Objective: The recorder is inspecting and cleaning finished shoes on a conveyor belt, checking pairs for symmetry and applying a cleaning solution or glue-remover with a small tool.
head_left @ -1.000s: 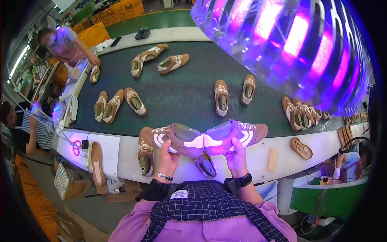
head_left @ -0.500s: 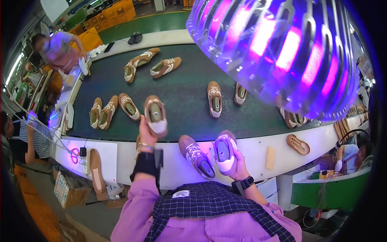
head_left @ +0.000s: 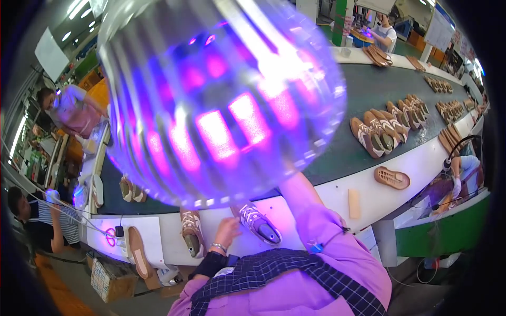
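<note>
A brown sneaker with white laces (head_left: 256, 224) lies on the white ledge in front of me. Beside its left side is my left hand (head_left: 226, 231), fingers loosely apart and no shoe in them; whether they touch it I cannot tell. Further left, another brown sneaker (head_left: 192, 233) stands on the ledge, toe toward the belt. My right arm (head_left: 303, 192) stretches forward over the ledge. The big glowing lamp (head_left: 221, 121) hides my right hand and anything it may hold.
Rows of brown shoes (head_left: 377, 131) stand on the dark green belt (head_left: 337, 158) at right. On the ledge lie a perforated tan sole (head_left: 391, 178), a beige strip (head_left: 353, 204) and another sole (head_left: 138, 252). Two people work at left, others at right and far back.
My left hand has let go of the raised sneaker and come back near the ledge. My right arm has reached forward behind the lamp. The view has swung right, so the lamp covers its middle.
</note>
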Available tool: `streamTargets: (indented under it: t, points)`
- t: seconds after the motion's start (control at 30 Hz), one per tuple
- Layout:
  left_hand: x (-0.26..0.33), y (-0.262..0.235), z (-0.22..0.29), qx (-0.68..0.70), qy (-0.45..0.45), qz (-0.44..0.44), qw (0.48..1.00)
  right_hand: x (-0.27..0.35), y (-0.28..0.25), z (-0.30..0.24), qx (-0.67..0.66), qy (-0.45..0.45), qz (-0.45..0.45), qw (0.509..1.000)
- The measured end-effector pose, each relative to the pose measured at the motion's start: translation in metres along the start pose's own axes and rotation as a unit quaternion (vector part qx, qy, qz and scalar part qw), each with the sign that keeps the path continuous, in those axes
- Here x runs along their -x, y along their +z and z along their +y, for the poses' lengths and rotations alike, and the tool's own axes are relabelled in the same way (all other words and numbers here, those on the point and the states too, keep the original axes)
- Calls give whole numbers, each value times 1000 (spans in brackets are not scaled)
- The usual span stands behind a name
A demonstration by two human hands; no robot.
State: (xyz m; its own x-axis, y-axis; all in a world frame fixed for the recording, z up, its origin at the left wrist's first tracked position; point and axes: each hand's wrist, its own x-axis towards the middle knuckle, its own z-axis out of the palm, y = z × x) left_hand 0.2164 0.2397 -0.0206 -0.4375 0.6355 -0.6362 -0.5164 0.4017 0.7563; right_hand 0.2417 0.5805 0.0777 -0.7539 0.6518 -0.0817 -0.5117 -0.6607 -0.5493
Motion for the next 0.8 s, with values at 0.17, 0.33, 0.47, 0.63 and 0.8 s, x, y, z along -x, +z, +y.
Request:
streamTargets:
  t: [0.17,0.33,0.47,0.63,0.8]
  points:
    - [14,1,-16,-49,-126,-105,985,-17,-19,14,604,-212,359,679]
    - [48,41,1,-118,-134,-38,983,-3,-114,66,677,-30,426,599]
    - [38,67,2,-224,-106,-67,966,7,-152,66,626,-3,344,700]
    - [18,75,-8,-144,-2,-8,990,82,-150,39,153,151,130,968]
    - [5,33,-22,90,38,-76,992,202,-140,30,88,148,13,985]
